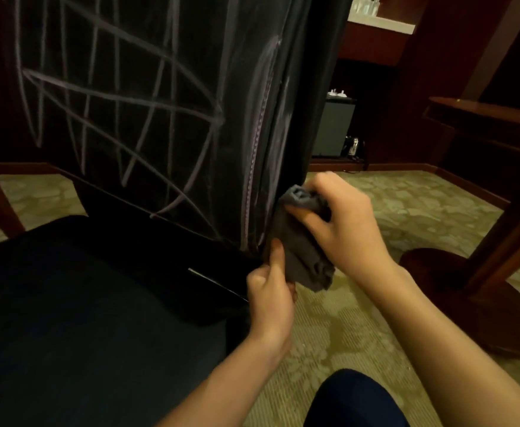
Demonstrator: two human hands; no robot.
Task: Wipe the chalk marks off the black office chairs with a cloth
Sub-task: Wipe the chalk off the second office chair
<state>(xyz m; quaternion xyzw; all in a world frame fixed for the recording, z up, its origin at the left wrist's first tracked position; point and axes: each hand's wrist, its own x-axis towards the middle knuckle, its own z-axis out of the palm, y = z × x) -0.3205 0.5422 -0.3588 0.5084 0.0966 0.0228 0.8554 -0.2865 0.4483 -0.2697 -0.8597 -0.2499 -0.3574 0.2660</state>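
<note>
Cloth (298,241) is a grey, crumpled rag held against the lower right edge of the black chair's backrest (148,103), just above the point where the backrest meets the seat (77,303). Its long axis runs steeply up and down, leaning slightly left at the top: a bunched upper end sits against the backrest edge, and a loose lower end hangs toward the patterned carpet (345,318).

Both hands are on it. The right hand (342,223) has its fingers curled over the upper bundle, clamped on it. The left hand (271,294) grips the lower part, thumb pointing up along the cloth's left side beside the chair edge. The two hands are close together, with the cloth between them.

Chalk marks (114,97) cross the backrest as pale, criss-crossing lines, with a heavier streak (254,155) running down along the seam near the right edge.

At the far wall a recessed wooden shelf (379,26) carries what look like clear glasses, too blurred to tell apart. Lower down, small white items rest on a dark box (334,127). A wooden table base (468,291) stands on the carpet at the right.
</note>
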